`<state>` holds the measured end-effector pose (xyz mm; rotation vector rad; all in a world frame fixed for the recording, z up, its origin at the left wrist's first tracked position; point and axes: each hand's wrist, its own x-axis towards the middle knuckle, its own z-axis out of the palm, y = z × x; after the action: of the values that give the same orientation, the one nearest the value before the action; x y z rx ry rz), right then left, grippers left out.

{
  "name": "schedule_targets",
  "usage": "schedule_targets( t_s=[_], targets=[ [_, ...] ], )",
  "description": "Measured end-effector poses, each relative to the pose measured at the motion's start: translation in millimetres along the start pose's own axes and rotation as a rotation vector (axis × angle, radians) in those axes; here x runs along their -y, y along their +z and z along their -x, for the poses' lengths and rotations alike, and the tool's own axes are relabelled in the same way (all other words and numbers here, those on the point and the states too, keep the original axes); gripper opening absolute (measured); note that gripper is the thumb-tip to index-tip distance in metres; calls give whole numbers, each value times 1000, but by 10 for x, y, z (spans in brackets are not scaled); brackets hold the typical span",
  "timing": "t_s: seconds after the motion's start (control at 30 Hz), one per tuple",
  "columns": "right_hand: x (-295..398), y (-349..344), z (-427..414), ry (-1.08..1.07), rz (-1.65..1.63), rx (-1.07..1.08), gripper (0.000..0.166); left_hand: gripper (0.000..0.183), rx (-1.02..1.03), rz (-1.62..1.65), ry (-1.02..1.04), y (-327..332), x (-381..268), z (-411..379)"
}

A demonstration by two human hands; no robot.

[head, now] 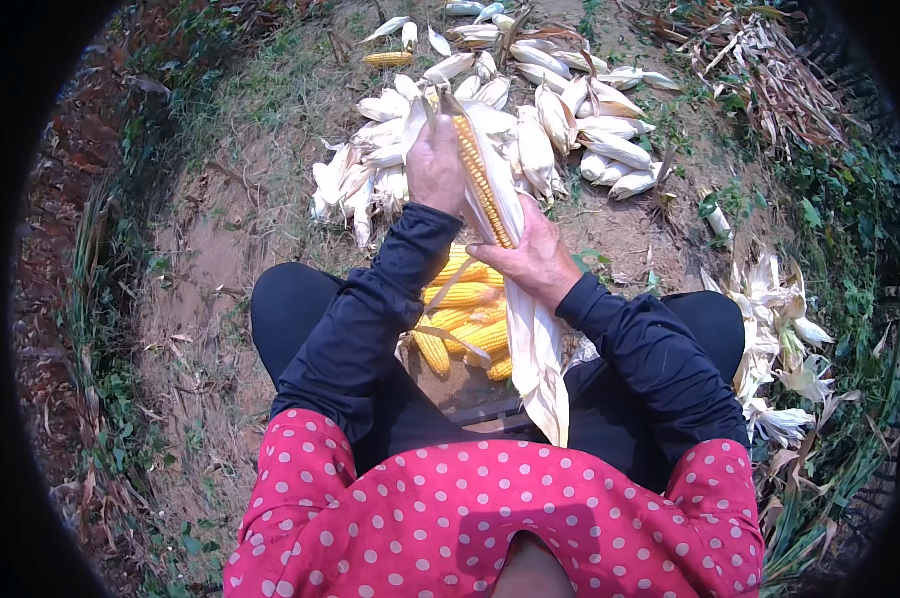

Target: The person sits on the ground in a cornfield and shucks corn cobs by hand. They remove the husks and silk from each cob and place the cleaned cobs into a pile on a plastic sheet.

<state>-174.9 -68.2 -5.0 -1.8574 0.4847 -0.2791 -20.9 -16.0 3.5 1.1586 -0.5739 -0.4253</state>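
My right hand (538, 258) grips a partly husked ear of corn (483, 183) around its lower part, the thumb across the front. A strip of yellow kernels shows between pale, dry husk leaves (532, 344), which hang down toward my lap. At the upper end my left hand (436, 168) is closed on husk peeled to the left; its fingertips are partly hidden. Below the hands, between my legs, lies a heap of bare yellow corn cobs (461, 299). A thin strip of husk dangles in front of that heap.
Beyond my hands spreads a large pile of unhusked corn ears (540, 142). One bare cob (388, 58) lies at its far left. Stripped husks (775, 351) are heaped beside my right knee. Dry stalks (771, 75) lie at the far right, and green plants (121, 389) border the left.
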Motion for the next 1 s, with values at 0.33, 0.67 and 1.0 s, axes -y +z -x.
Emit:
schedule_targets(
  t_s=[0.33,0.67,1.0],
  targets=[
    [-50,66,-40,-250,-415,46,65,31,-57,303,-151,-52,-79,-47],
    [227,-175,-25,-44,-504,392,70,38,562,870,-314,-293,-296,-138],
    [287,-254,19,-136,-308,444,67,20,669,1334,-666,-319,112,-166]
  ],
)
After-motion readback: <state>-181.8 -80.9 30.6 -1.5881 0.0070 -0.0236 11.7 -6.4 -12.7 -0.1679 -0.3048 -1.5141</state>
